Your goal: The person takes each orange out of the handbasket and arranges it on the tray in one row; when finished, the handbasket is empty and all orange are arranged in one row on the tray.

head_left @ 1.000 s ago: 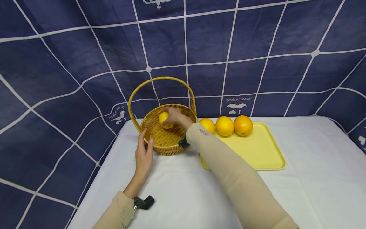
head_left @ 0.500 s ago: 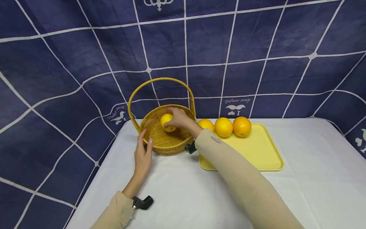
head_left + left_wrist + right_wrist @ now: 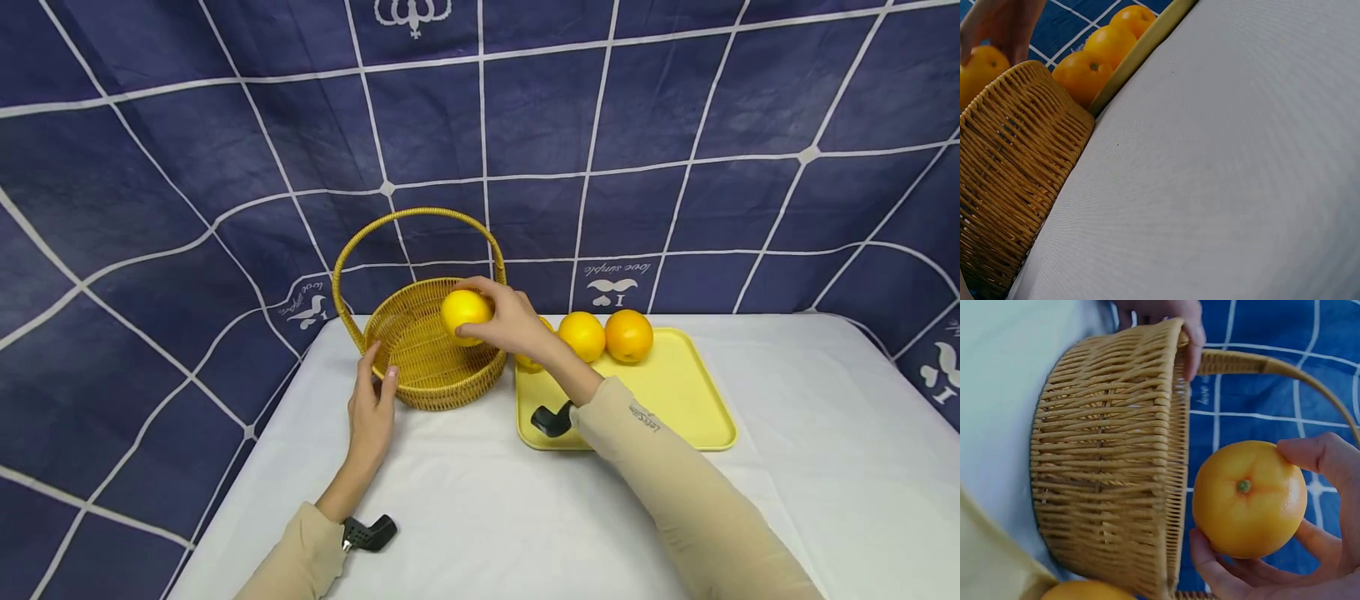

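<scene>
My right hand (image 3: 513,321) holds an orange (image 3: 463,317) between thumb and fingers, above the right side of a wicker basket (image 3: 450,395). In the right wrist view the orange (image 3: 1247,500) shows its green stem end, and it hangs outside the basket's rim line. My left hand (image 3: 371,421) grips the basket's near left rim. In the right wrist view a digit of that hand (image 3: 1192,347) bends over the rim, with others on the outer wall. The basket's visible inside holds no fruit. Its tall handle (image 3: 420,212) stands upright.
Right of the basket lies a yellow tray (image 3: 667,400) with three oranges along its back left edge, one (image 3: 628,336) farthest right; my right arm partly hides another. A white cloth (image 3: 465,508) covers the table. Behind hangs a navy cloth (image 3: 540,117) with white lines.
My right hand has lifted the orange from inside the basket, up and to the right toward its rim. The left hand stays at the basket's rim.
</scene>
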A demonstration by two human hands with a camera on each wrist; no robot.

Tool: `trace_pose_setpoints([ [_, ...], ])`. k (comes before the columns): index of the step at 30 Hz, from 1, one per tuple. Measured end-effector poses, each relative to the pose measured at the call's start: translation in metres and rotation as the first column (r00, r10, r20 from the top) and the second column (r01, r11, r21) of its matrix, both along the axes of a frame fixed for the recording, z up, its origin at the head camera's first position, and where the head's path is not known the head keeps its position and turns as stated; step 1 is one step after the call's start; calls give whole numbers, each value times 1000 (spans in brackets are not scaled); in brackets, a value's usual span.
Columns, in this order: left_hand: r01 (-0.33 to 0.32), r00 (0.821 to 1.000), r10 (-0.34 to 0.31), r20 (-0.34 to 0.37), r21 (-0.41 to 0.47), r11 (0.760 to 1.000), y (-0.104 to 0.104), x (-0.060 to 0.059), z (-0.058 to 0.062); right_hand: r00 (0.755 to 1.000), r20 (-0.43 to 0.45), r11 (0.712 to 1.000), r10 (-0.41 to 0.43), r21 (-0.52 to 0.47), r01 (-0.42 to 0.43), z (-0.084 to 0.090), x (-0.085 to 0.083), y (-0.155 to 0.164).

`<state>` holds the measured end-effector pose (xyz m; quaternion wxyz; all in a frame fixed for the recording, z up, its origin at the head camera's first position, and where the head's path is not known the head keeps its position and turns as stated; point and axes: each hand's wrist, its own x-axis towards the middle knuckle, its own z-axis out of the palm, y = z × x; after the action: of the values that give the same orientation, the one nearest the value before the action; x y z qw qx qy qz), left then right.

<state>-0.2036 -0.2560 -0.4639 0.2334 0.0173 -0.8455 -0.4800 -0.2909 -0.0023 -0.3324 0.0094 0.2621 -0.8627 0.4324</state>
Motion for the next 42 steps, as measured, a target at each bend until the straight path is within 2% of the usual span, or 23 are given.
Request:
trace_pose_setpoints([
  [3,-3,1000,3,-8,0,1000,1,-1,0,1000,-16,998,5,-66,-6,2,11,17],
  [7,-7,1000,7,-16,-7,1000,1,-2,0,1000,9,990,8,-142,-7,1,25,42],
  [12,-32,999,31,-14,-11,999,0,0,0,998,51,981,-36,-187,45,-10,43,76],
  [18,-33,999,33,-17,-5,999,2,1,0,993,58,978,-105,-174,113,-23,58,121],
  [24,-46,999,46,-6,-19,999,2,2,-1,981,13,972,-192,-132,192,-24,56,158],
  [29,-35,999,35,2,-24,999,1,1,1,958,-11,954,-287,-96,285,-19,51,185],
  [35,-10,1000,10,-14,-16,1000,-1,-2,1,909,-36,908,-416,-60,414,-18,45,218],
  [39,-7,1000,7,-14,-20,1000,-3,-2,-1,869,-45,870,-493,-30,492,-28,41,234],
  [42,-6,1000,5,-9,-20,1000,-2,-1,-1,853,-78,855,-516,8,518,-40,35,242],
])
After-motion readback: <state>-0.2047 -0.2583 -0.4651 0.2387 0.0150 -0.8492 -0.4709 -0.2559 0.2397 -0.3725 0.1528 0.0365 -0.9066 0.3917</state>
